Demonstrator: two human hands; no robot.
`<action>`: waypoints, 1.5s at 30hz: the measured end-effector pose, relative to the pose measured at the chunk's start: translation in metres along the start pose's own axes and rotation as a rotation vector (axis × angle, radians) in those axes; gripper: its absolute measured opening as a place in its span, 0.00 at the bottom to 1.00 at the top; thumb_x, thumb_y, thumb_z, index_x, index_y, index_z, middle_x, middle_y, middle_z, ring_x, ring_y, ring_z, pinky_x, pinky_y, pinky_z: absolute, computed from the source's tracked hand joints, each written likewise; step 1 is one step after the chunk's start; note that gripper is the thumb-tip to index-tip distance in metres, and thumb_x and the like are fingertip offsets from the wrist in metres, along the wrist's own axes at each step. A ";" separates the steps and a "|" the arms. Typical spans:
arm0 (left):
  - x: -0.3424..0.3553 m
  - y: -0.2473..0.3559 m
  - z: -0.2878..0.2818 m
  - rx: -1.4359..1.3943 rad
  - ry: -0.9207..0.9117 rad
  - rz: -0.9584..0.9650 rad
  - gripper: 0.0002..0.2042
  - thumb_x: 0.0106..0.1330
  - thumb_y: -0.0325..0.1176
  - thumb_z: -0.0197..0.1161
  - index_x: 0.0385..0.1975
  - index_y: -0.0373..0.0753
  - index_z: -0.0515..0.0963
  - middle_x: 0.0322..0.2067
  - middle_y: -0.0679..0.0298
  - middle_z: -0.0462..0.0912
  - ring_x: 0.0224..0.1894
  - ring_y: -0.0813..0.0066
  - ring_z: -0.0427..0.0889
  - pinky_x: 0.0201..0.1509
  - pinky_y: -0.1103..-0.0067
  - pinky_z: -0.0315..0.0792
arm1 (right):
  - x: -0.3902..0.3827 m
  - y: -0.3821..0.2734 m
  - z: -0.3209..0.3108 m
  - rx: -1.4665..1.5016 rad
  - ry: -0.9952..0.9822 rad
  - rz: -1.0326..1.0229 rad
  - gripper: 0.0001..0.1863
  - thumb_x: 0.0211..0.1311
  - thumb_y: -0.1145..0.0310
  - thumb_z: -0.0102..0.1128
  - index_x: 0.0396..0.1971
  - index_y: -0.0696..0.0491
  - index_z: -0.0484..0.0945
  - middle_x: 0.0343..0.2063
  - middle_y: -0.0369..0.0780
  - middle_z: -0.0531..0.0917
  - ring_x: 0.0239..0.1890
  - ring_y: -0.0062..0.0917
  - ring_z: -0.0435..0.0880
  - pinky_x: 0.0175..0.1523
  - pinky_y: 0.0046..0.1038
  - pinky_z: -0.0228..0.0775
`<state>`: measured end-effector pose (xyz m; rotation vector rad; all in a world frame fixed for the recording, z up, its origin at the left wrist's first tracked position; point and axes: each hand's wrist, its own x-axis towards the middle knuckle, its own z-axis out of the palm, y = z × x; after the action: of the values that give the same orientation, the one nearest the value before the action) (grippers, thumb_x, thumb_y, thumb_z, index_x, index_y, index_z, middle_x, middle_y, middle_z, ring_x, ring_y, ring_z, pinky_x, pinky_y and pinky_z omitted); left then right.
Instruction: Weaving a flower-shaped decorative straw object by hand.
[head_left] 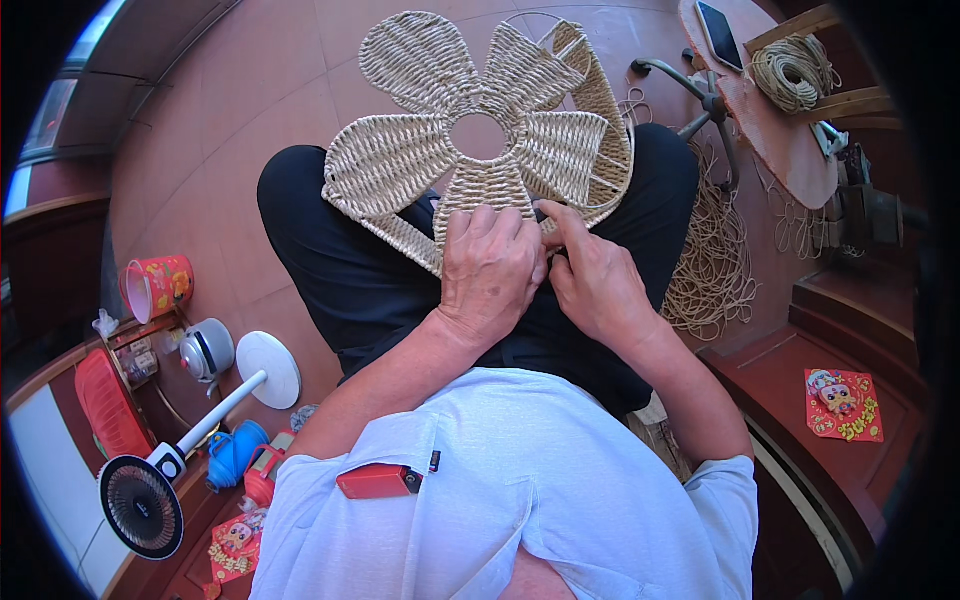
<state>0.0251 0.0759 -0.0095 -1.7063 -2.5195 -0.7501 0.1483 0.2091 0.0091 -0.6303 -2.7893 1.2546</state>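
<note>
A flower-shaped woven rope piece (395, 160) with broad petals and a round hole at its middle rests across my lap. Its right side has an outer woven band with bare frame parts. My left hand (490, 268) is closed over the lower petal, its fingers curled down on the weave. Beside it, my right hand (605, 285) has its index finger bent toward the edge of that petal, with thumb and fingers drawn together. What lies between the right fingers is hidden.
Loose cord (715, 260) lies heaped on the floor to my right. A pinkish board (770, 130) bears a phone (719, 36) and a coil of cord (792, 72). At left stand a fan (141, 507), a kettle (207, 349), a red patterned bucket (157, 287) and a blue jug (236, 455).
</note>
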 end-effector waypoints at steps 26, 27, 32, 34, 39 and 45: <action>-0.022 -0.019 -0.022 -0.229 -0.051 -0.133 0.06 0.65 0.31 0.74 0.39 0.43 0.86 0.34 0.64 0.83 0.41 0.61 0.82 0.48 0.65 0.70 | 0.022 0.012 0.008 0.838 -0.231 0.389 0.35 0.71 0.81 0.53 0.79 0.61 0.65 0.33 0.32 0.77 0.24 0.13 0.76 0.26 0.19 0.71; -0.022 -0.019 -0.022 -0.216 -0.049 -0.123 0.06 0.65 0.31 0.74 0.39 0.43 0.86 0.35 0.64 0.83 0.41 0.61 0.82 0.48 0.64 0.70 | 0.021 0.012 0.009 0.840 -0.215 0.392 0.35 0.71 0.82 0.54 0.79 0.62 0.65 0.33 0.32 0.77 0.23 0.12 0.76 0.26 0.19 0.70; -0.020 -0.019 -0.023 -0.204 -0.042 -0.089 0.06 0.65 0.30 0.74 0.39 0.43 0.86 0.35 0.64 0.83 0.41 0.60 0.82 0.48 0.64 0.70 | 0.023 0.013 0.007 0.916 -0.226 0.390 0.35 0.70 0.83 0.54 0.78 0.63 0.63 0.35 0.33 0.81 0.23 0.12 0.75 0.25 0.20 0.67; -0.019 -0.020 -0.024 -0.211 -0.058 -0.071 0.05 0.65 0.30 0.74 0.39 0.43 0.86 0.35 0.64 0.83 0.41 0.60 0.82 0.49 0.64 0.71 | 0.026 0.015 0.005 0.946 -0.241 0.393 0.35 0.70 0.84 0.54 0.78 0.62 0.63 0.36 0.33 0.82 0.23 0.12 0.75 0.24 0.20 0.66; -0.011 -0.021 -0.025 -0.222 -0.109 -0.051 0.05 0.65 0.30 0.74 0.37 0.42 0.85 0.35 0.63 0.82 0.42 0.58 0.82 0.50 0.63 0.71 | 0.028 0.015 0.000 0.955 -0.315 0.446 0.35 0.69 0.84 0.54 0.77 0.61 0.63 0.35 0.33 0.82 0.22 0.11 0.74 0.24 0.19 0.64; -0.004 -0.016 -0.022 -0.149 -0.179 -0.006 0.07 0.65 0.29 0.72 0.39 0.41 0.81 0.38 0.58 0.79 0.46 0.55 0.80 0.51 0.63 0.72 | 0.011 0.006 0.007 0.517 -0.048 0.244 0.31 0.69 0.81 0.59 0.72 0.56 0.70 0.36 0.39 0.85 0.25 0.24 0.83 0.32 0.30 0.78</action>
<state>0.0067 0.0589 0.0026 -1.8934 -2.6461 -0.8404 0.1392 0.2119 -0.0014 -0.9133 -2.3079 1.9557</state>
